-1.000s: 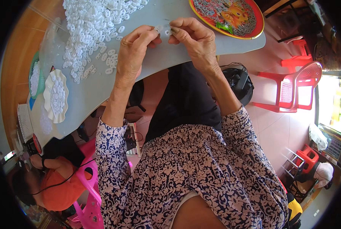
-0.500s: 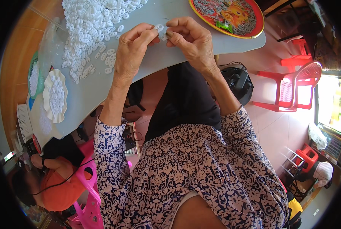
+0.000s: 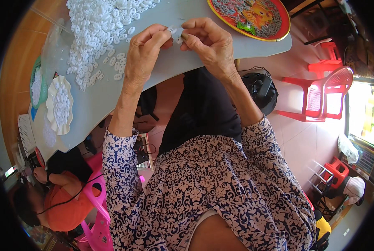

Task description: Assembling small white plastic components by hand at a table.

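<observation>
My left hand [image 3: 144, 52] is raised over the table's near edge, its thumb and forefinger pinching a small white oval plastic piece with two holes [image 3: 172, 30]. Facing it, my right hand [image 3: 212, 47] has its thumb and fingers curled close around a second small white piece [image 3: 179, 40]. The fingertips of both hands nearly meet, and how the two pieces sit together is too small to tell. To the left of my left hand, a big heap of white oval two-holed pieces [image 3: 97, 39] covers the table, with several loose ones at its near side.
A red, gold-rimmed round tray [image 3: 239, 32] of small grey parts stands at the table's right. Left are a wavy white dish [image 3: 69, 109] and a green basket [image 3: 33, 83]. A black fan-like object [image 3: 260, 93] and red chair [image 3: 317, 98] stand right. A person [image 3: 63, 201] sits lower left.
Both hands stay in nearly the same place. The white piece in my left fingers has shifted slightly and shows less clearly between the fingertips.
</observation>
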A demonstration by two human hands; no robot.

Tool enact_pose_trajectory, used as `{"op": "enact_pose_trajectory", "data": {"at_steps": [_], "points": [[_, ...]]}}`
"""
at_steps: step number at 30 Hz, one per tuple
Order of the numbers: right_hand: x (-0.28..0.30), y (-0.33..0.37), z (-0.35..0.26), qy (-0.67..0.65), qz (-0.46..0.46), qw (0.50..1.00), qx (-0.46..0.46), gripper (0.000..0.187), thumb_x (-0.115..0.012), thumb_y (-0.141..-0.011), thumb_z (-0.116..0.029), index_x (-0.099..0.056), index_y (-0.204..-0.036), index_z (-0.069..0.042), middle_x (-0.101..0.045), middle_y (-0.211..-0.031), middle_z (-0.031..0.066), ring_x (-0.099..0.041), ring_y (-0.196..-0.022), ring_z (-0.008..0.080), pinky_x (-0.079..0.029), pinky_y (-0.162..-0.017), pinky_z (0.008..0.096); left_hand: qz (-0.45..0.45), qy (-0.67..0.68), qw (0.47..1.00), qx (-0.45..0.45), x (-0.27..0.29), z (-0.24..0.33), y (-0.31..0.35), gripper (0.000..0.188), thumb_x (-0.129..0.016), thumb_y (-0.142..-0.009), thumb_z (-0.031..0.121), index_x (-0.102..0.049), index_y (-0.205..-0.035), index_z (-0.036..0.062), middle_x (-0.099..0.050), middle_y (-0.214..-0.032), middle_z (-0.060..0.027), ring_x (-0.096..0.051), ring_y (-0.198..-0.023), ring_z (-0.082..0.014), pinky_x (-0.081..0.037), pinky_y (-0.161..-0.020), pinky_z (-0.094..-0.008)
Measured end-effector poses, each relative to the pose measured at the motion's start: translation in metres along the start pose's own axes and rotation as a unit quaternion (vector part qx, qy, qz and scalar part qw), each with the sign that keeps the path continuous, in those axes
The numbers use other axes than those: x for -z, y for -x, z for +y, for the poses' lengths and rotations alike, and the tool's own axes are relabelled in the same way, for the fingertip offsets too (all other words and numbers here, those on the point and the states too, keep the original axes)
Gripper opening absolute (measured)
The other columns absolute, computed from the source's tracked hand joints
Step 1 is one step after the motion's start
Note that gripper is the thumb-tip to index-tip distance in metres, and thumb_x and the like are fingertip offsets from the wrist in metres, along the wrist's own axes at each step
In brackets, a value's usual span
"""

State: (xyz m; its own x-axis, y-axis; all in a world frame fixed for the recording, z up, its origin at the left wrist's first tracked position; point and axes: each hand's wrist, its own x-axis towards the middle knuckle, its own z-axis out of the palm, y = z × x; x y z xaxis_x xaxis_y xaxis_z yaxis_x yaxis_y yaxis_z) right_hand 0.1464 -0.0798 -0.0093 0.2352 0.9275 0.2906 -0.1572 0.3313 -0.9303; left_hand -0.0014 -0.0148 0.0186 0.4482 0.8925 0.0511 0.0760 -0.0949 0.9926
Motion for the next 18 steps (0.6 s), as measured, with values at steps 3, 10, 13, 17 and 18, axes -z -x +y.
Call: {"op": "enact_pose_trajectory", "data": {"at_steps": [3,10,13,17,18], "points": [[-0.0011,0.0001,0.0028,0.012,0.001,1.0,0.001,0.018,-0.059,-0.085,-0.002,-0.056,-0.103,0.003,-0.063,-0.082,0.0063,-0.063,-0.072,0.0105,-0.051,-0.067,0.0225,-0.012,0.052,0.998,0.021,0.0001,-0.0029,0.0015,0.023,-0.057,-0.084,0.022,-0.062,-0.078,0.0002,-0.058,-0.069,-0.0018,-0.051,-0.067,-0.0086,-0.041,-0.067,-0.0239],[-0.001,-0.0004,0.0037,0.017,0.007,1.0,0.005,0.018,-0.058,-0.085,-0.002,-0.056,-0.102,0.003,-0.064,-0.082,0.0066,-0.063,-0.072,0.0105,-0.051,-0.067,0.0224,-0.017,-0.009,1.0,-0.015,0.0019,-0.0033,0.0011,0.02,-0.056,-0.084,0.021,-0.062,-0.079,0.0023,-0.056,-0.065,0.0002,-0.047,-0.063,-0.0069,-0.039,-0.062,-0.0234],[-0.0004,-0.0005,0.0029,0.018,0.01,1.0,0.006,0.018,-0.058,-0.085,-0.002,-0.056,-0.102,0.004,-0.064,-0.082,0.0068,-0.063,-0.072,0.0107,-0.051,-0.067,0.0224,-0.017,-0.12,0.992,-0.044,0.0014,0.0015,0.0017,0.019,-0.054,-0.084,0.02,-0.061,-0.078,0.0025,-0.052,-0.062,0.0021,-0.042,-0.059,-0.0059,-0.037,-0.056,-0.0234],[-0.0019,0.0005,0.0018,0.008,0.013,1.0,0.003,0.017,-0.057,-0.085,-0.001,-0.056,-0.102,0.004,-0.063,-0.083,0.007,-0.063,-0.073,0.011,-0.051,-0.067,0.0224,-0.04,-0.169,0.982,-0.081,0.0025,0.0009,0.0031,0.02,-0.052,-0.084,0.019,-0.057,-0.079,0.0009,-0.047,-0.06,0.0015,-0.038,-0.057,-0.0061,-0.034,-0.052,-0.0237],[-0.0015,0.0002,0.0032,0.004,0.007,1.0,0.009,0.017,-0.057,-0.086,-0.001,-0.056,-0.102,0.004,-0.063,-0.083,0.0071,-0.063,-0.073,0.0111,-0.051,-0.067,0.0223,-0.053,-0.172,0.981,-0.08,0.0034,-0.0001,0.0031,0.02,-0.051,-0.085,0.019,-0.056,-0.08,0.0003,-0.047,-0.06,0.0004,-0.037,-0.057,-0.0064,-0.034,-0.052,-0.0239]]}}
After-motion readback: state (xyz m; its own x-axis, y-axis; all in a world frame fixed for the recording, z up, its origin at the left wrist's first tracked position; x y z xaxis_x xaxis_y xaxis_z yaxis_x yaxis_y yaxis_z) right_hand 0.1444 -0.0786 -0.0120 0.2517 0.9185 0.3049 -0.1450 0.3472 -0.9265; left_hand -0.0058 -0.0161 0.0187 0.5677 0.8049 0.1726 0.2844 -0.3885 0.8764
